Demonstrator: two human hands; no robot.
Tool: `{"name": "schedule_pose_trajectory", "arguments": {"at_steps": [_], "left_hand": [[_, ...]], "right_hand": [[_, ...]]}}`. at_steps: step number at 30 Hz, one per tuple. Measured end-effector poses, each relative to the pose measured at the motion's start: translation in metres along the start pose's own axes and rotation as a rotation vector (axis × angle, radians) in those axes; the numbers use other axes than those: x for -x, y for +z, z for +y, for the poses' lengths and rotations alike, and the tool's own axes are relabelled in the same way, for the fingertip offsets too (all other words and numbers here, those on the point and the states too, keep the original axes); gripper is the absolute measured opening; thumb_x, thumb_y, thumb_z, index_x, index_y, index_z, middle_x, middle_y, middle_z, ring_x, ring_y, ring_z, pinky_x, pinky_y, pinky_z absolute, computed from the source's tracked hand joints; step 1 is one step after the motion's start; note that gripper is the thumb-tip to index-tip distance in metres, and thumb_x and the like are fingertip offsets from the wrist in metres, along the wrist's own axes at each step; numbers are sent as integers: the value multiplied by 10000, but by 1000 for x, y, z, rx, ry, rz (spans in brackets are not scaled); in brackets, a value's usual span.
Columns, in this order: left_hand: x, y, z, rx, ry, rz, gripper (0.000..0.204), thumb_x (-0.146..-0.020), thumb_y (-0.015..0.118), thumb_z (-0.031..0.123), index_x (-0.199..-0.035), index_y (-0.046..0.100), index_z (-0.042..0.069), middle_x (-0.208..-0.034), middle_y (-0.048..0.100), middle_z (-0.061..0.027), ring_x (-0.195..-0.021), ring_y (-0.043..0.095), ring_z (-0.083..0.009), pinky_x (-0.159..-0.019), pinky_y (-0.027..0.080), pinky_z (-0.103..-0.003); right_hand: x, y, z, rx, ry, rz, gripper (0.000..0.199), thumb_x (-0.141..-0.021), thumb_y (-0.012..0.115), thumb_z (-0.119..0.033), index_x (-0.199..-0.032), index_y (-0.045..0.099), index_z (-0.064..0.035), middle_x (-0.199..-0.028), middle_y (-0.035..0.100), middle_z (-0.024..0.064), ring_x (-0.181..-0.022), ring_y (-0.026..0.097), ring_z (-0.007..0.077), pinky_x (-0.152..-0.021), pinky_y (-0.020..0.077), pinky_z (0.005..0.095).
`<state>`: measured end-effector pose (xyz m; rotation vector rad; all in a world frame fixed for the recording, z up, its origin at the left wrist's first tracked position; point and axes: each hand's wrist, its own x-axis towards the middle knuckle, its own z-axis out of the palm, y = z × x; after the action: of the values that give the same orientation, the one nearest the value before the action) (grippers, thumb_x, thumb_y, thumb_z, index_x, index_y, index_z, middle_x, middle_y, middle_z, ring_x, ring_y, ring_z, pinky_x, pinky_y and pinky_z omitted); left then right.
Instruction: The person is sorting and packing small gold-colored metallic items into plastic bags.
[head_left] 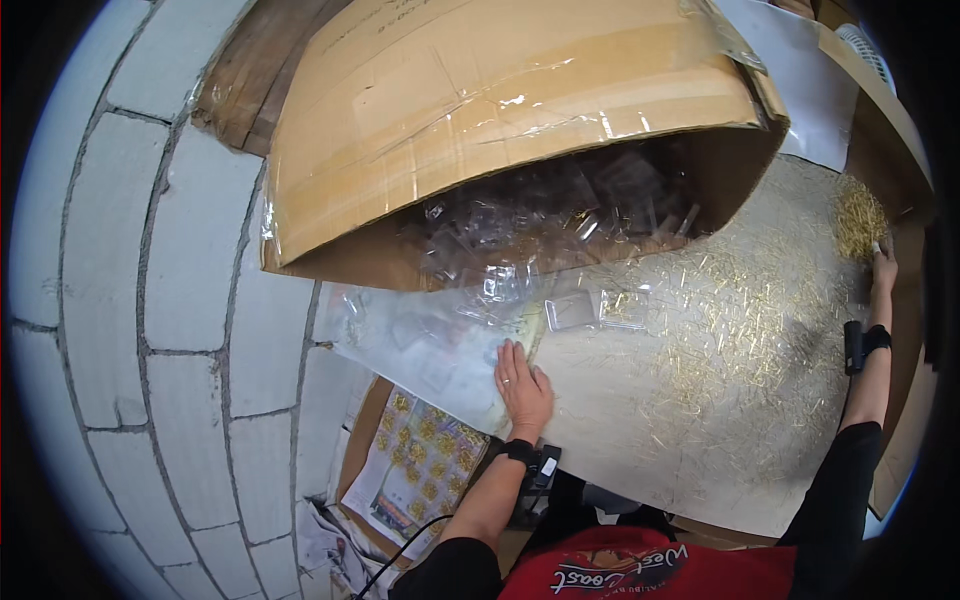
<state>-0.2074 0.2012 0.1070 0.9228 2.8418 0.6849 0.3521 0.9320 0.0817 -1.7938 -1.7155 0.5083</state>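
My left hand (523, 390) lies flat on the table with its fingers stretched out, at the edge of a clear plastic sheet (455, 375). Just beyond its fingertips are a clear plastic box (570, 311) and a second clear box (624, 308) with gold-coloured bits in or under it. My right hand (884, 268) reaches far right to a heap of small gold-coloured metal pieces (860, 222). Its fingers look closed, with a small whitish spot at their tips; what they hold is too small to name. Many more gold pieces (715, 350) are scattered over the board (610, 420).
A large cardboard box (500, 90) lies on its side at the back, its mouth full of clear plastic boxes (500, 225). Lower left, a shallow carton (362, 425) holds several gold-filled boxes (425, 450). A cardboard wall (905, 340) borders the right side. Pale block wall or paving (185, 300) fills the left.
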Motion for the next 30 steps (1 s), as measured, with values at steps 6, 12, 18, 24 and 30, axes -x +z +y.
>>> {"name": "schedule_pose_trajectory", "arguments": {"at_steps": [6, 12, 18, 24, 30], "left_hand": [[6, -25, 6, -122, -31, 19, 582, -809, 501, 113, -1345, 327, -32, -1435, 289, -194, -1356, 220, -359, -1105, 144, -475], [2, -22, 8, -96, -44, -9, 585, -820, 476, 139, -1355, 311, -31, -1450, 261, -193, -1370, 188, -353, -1110, 127, -476], [2, -24, 1, -97, -23, -3, 595, -834, 486, 172, -1367, 302, -18, -1467, 243, -185, -1382, 169, -343, -1106, 130, -482], [5, -24, -3, -89, -58, 0, 594, -828, 492, 172, -1361, 313, -18, -1469, 244, -181, -1382, 173, -344, -1098, 150, -489], [9, -15, 5, -15, -29, 16, 563, -820, 501, 132, -1338, 335, -13, -1456, 264, -180, -1380, 175, -342, -1096, 145, -501]], "right_hand": [[97, 79, -82, 290, 285, 300, 449, -832, 601, -374, -1097, 633, -13, -1049, 661, 156, -997, 597, 261, -877, 436, 397], [149, 74, -58, -854, 335, 87, 58, -855, 581, -117, -861, 623, -78, -683, 540, -8, -518, 462, 59, -448, 374, 214], [417, 90, -309, -596, -88, -473, 326, -721, 510, 28, -998, 642, -80, -846, 590, -4, -648, 523, 75, -517, 428, 203], [578, 145, -497, -544, -664, -854, 233, -803, 635, -96, -1020, 594, -24, -973, 595, 136, -807, 600, 280, -703, 486, 343], [631, 222, -564, -268, -899, -534, 317, -721, 636, -67, -1034, 593, -44, -1077, 563, 158, -823, 595, 381, -697, 493, 425]]}}
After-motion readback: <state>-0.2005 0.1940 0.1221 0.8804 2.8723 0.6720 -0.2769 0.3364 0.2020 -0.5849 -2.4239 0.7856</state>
